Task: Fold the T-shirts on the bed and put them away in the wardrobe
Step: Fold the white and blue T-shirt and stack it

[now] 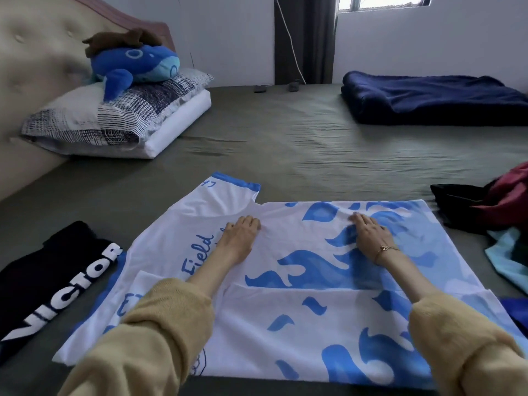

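Hands pressing flat on a half-folded T-shirt.

I am seeing my left hand (243, 230) and right hand (370, 231) both lying palm-down, fingers straight, on the white T-shirt with blue flame pattern (285, 324), which is spreading across the grey-green bed (285, 144) with its near edge folded over. A black folded T-shirt lettered VICTOR (54, 284) is sitting just left of it; a dark crumpled clothes pile (485, 207) is lying to the right.

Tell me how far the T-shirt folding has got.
Done: the black VICTOR shirt lies folded on the left. In hand: left hand and right hand press flat on the white-and-blue shirt, its near edge folded over. Left: the heap of clothes on the right; no wardrobe is in view.
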`<move>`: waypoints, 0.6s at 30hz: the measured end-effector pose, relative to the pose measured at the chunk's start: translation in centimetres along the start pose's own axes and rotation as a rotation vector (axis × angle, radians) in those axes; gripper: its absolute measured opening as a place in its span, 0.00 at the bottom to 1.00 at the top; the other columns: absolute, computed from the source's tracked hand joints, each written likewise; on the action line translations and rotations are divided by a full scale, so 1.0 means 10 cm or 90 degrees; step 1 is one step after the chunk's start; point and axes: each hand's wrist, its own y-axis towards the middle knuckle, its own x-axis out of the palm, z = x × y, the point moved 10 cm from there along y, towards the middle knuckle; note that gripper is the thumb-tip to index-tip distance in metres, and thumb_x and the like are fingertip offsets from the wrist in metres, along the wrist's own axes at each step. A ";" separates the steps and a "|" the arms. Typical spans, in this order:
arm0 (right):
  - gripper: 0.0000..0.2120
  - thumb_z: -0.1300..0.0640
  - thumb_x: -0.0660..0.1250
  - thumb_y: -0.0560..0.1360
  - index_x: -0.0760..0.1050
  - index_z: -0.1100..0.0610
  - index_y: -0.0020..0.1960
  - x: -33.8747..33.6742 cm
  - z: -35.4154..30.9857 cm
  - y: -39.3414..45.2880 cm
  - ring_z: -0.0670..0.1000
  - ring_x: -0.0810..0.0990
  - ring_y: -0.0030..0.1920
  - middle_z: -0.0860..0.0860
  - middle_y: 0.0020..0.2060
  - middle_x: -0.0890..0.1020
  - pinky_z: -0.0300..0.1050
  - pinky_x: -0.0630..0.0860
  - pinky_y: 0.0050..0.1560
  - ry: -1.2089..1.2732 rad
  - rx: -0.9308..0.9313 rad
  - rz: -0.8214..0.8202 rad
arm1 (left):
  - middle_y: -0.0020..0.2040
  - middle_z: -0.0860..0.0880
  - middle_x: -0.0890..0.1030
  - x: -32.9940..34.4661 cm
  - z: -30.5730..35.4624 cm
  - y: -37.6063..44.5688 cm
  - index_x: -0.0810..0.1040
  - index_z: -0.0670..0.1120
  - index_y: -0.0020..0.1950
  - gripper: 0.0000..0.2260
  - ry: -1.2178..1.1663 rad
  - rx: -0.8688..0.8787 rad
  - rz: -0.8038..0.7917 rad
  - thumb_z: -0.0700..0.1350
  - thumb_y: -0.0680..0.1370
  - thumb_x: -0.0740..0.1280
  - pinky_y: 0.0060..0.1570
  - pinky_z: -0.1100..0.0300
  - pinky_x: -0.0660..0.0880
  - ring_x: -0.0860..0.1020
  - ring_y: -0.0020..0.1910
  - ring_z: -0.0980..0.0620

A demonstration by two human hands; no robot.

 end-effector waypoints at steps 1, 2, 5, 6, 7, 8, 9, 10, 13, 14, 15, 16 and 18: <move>0.25 0.68 0.54 0.75 0.60 0.56 0.71 0.00 0.01 0.08 0.52 0.64 0.70 0.52 0.71 0.63 0.50 0.65 0.61 -0.005 0.000 -0.005 | 0.65 0.47 0.68 -0.01 -0.02 0.07 0.64 0.45 0.67 0.17 0.015 0.005 0.004 0.35 0.79 0.55 0.60 0.54 0.65 0.68 0.64 0.48; 0.27 0.68 0.54 0.75 0.58 0.56 0.72 0.00 0.03 0.15 0.52 0.62 0.70 0.51 0.73 0.61 0.50 0.65 0.61 -0.017 -0.002 -0.015 | 0.66 0.47 0.67 -0.01 -0.04 0.13 0.63 0.46 0.68 0.18 0.037 0.007 0.003 0.35 0.78 0.55 0.62 0.54 0.65 0.67 0.65 0.48; 0.31 0.70 0.51 0.75 0.52 0.55 0.75 0.04 0.07 0.35 0.50 0.56 0.74 0.48 0.76 0.53 0.52 0.62 0.68 -0.032 -0.009 -0.042 | 0.74 0.46 0.59 0.08 -0.09 0.31 0.55 0.44 0.74 0.23 0.127 0.021 -0.039 0.36 0.80 0.53 0.70 0.48 0.56 0.59 0.73 0.48; 0.32 0.71 0.50 0.75 0.50 0.55 0.76 0.06 0.09 0.40 0.49 0.53 0.75 0.47 0.76 0.51 0.54 0.59 0.70 -0.023 -0.009 -0.049 | 0.77 0.47 0.54 0.13 -0.10 0.36 0.50 0.44 0.76 0.25 0.153 0.027 -0.065 0.37 0.80 0.52 0.72 0.45 0.51 0.54 0.75 0.50; 0.32 0.71 0.49 0.74 0.50 0.54 0.76 0.09 0.11 0.46 0.48 0.50 0.76 0.46 0.77 0.49 0.56 0.56 0.72 -0.017 -0.011 -0.060 | 0.78 0.49 0.49 0.16 -0.10 0.40 0.46 0.44 0.78 0.26 0.170 0.036 -0.088 0.37 0.81 0.51 0.73 0.43 0.46 0.49 0.77 0.51; 0.33 0.71 0.48 0.75 0.48 0.54 0.76 0.11 0.13 0.51 0.47 0.47 0.76 0.46 0.77 0.48 0.57 0.54 0.73 -0.016 -0.012 -0.072 | 0.78 0.50 0.45 0.18 -0.10 0.43 0.43 0.45 0.78 0.28 0.179 0.045 -0.104 0.38 0.81 0.52 0.73 0.42 0.43 0.45 0.77 0.53; 0.33 0.71 0.48 0.75 0.47 0.54 0.77 0.13 0.16 0.55 0.46 0.45 0.76 0.46 0.77 0.47 0.58 0.53 0.73 -0.021 -0.014 -0.082 | 0.78 0.51 0.42 0.18 -0.11 0.46 0.40 0.46 0.78 0.30 0.183 0.051 -0.111 0.39 0.81 0.54 0.73 0.42 0.40 0.43 0.77 0.54; 0.33 0.70 0.48 0.75 0.46 0.54 0.77 0.14 0.18 0.59 0.46 0.44 0.76 0.46 0.77 0.48 0.58 0.52 0.73 -0.026 -0.013 -0.092 | 0.78 0.51 0.40 0.18 -0.11 0.47 0.39 0.47 0.78 0.33 0.180 0.052 -0.117 0.40 0.80 0.56 0.72 0.42 0.39 0.43 0.77 0.54; 0.29 0.65 0.53 0.77 0.50 0.53 0.76 0.10 0.23 0.65 0.48 0.51 0.76 0.49 0.75 0.57 0.57 0.52 0.73 -0.056 0.001 -0.071 | 0.78 0.50 0.43 0.13 -0.17 0.51 0.38 0.47 0.78 0.38 0.177 0.026 -0.136 0.42 0.77 0.61 0.72 0.43 0.41 0.47 0.77 0.52; 0.27 0.63 0.55 0.77 0.54 0.54 0.75 0.06 0.23 0.66 0.49 0.55 0.74 0.50 0.73 0.61 0.56 0.52 0.72 -0.080 -0.004 -0.039 | 0.78 0.48 0.48 0.09 -0.17 0.52 0.39 0.46 0.78 0.38 0.193 0.018 -0.126 0.43 0.76 0.62 0.72 0.42 0.44 0.49 0.77 0.50; 0.25 0.62 0.56 0.77 0.58 0.54 0.73 0.02 0.23 0.65 0.51 0.60 0.72 0.51 0.70 0.65 0.56 0.52 0.72 -0.108 -0.013 -0.004 | 0.77 0.46 0.54 0.05 -0.18 0.53 0.40 0.46 0.78 0.39 0.212 0.012 -0.111 0.44 0.76 0.63 0.71 0.42 0.47 0.52 0.75 0.48; 0.22 0.62 0.58 0.77 0.63 0.55 0.70 -0.04 0.23 0.64 0.52 0.64 0.69 0.52 0.66 0.68 0.55 0.52 0.71 -0.133 -0.024 0.034 | 0.74 0.46 0.58 0.00 -0.17 0.53 0.42 0.45 0.78 0.38 0.230 0.009 -0.096 0.45 0.75 0.63 0.71 0.43 0.49 0.54 0.74 0.46; 0.14 0.63 0.62 0.74 0.72 0.59 0.60 -0.17 0.21 0.57 0.57 0.70 0.63 0.56 0.58 0.75 0.55 0.58 0.68 -0.129 -0.057 0.118 | 0.69 0.46 0.65 -0.08 -0.15 0.52 0.51 0.45 0.77 0.33 0.281 0.008 -0.058 0.46 0.75 0.62 0.70 0.45 0.52 0.57 0.72 0.46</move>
